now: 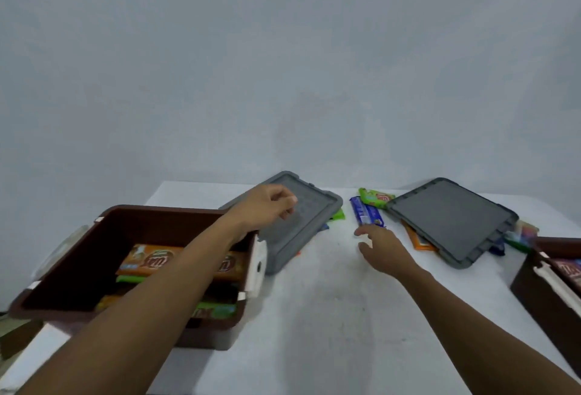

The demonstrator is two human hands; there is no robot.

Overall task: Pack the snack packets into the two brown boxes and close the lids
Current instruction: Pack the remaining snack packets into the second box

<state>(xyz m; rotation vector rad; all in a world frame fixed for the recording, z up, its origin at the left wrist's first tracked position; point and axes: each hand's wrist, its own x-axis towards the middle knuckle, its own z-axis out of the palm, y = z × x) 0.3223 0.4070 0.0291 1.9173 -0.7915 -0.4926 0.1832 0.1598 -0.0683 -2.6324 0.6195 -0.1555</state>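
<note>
Right hand point(382, 248) open, empty, just short of blue packet point(367, 213) ahead: pinch its near end. Left hand point(267, 206) loosely curled, empty, over grey lid point(311, 221).

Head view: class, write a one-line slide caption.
Left hand over a grey lid, right hand reaching for the blue packet, brown box part-filled.
</note>
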